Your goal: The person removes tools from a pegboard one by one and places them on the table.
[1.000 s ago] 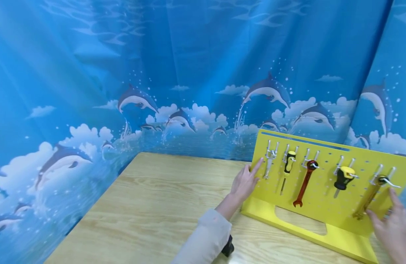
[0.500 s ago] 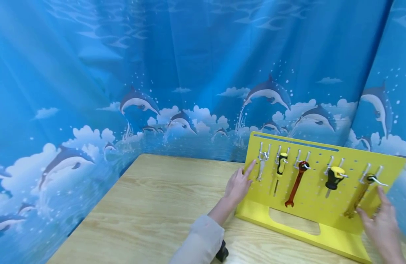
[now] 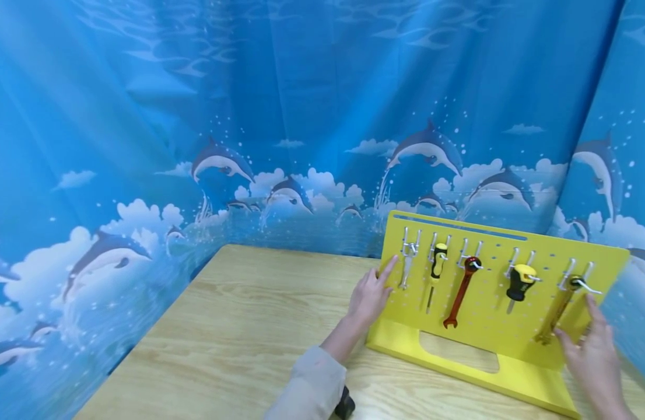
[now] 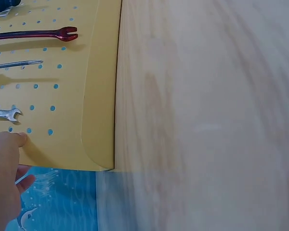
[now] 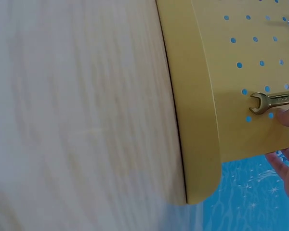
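Note:
A yellow pegboard stand (image 3: 498,324) stands upright on the table, between both hands. My left hand (image 3: 368,297) grips its left side edge; in the left wrist view one digit lies on the front face and other fingers (image 4: 25,184) show behind the edge. At the opposite edge my right hand (image 3: 595,356) holds the board, thumb on the front beside a gold wrench (image 5: 274,100) and fingers behind. Metal hooks also carry a small silver wrench (image 3: 407,269), a yellow-and-black screwdriver (image 3: 438,262), a red wrench (image 3: 461,293) and a stubby screwdriver (image 3: 520,282).
The wooden table (image 3: 238,326) stretches out to the left of the stand. Behind it hangs a blue curtain (image 3: 312,105) printed with dolphins. A black object (image 3: 346,403) shows at my left sleeve (image 3: 314,385).
The pegboard stand has moved left across the table with its hanging tools, both hands travelling with it and keeping their hold on its sides. The head view has shifted slightly.

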`<state>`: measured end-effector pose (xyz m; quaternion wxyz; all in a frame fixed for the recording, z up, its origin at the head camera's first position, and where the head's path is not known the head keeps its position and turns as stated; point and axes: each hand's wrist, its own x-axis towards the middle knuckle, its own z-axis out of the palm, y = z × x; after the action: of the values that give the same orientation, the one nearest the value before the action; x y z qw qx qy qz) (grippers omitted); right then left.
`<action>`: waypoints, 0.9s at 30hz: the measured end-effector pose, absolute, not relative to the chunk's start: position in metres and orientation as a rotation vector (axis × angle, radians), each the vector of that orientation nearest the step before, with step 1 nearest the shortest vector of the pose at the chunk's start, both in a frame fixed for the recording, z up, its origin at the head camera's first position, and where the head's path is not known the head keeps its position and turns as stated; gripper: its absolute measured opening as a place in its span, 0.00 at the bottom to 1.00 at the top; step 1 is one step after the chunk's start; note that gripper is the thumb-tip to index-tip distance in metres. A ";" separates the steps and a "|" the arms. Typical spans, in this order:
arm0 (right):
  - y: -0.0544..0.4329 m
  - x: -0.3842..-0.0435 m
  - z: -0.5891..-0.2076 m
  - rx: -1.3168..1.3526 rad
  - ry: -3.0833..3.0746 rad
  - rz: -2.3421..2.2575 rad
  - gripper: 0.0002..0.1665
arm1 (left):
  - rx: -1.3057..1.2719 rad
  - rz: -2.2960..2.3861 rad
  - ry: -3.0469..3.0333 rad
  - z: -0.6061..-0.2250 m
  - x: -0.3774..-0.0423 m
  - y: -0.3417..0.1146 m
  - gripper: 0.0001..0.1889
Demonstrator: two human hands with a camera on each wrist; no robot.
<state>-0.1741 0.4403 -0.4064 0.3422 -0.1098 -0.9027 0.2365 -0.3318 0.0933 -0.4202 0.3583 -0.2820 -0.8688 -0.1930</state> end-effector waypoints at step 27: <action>0.405 -0.188 -0.410 -0.173 -2.351 0.684 0.55 | -0.714 -0.560 -2.211 -0.423 -0.332 0.048 0.45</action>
<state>-0.1880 0.4049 -0.4096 0.3368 -0.0665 -0.9018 0.2625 -0.3319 0.0477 -0.4234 0.3669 -0.2780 -0.8605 -0.2181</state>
